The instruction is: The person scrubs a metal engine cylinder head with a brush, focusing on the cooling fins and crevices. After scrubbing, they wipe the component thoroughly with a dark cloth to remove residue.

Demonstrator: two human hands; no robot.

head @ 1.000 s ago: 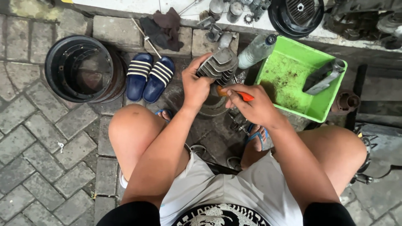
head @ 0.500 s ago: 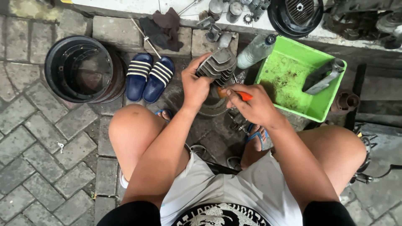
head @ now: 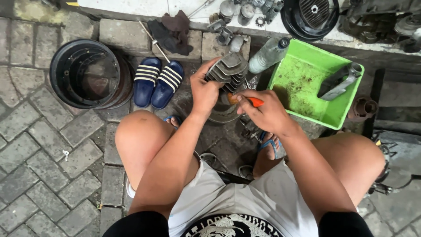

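Here my left hand grips the finned engine cylinder; my right hand clasps an orange-handled tool beside it.

The ground is paved with grey bricks. On it are set a black drum, blue striped sandals and a green tray.

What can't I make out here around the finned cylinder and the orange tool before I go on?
- Head view, orange-handled tool: its working tip is hidden behind the right hand.
- Finned cylinder: its near face is covered by the left hand.
- Round part below the hands: mostly hidden by both hands.
- Green tray: the grey part in it is too small to identify.
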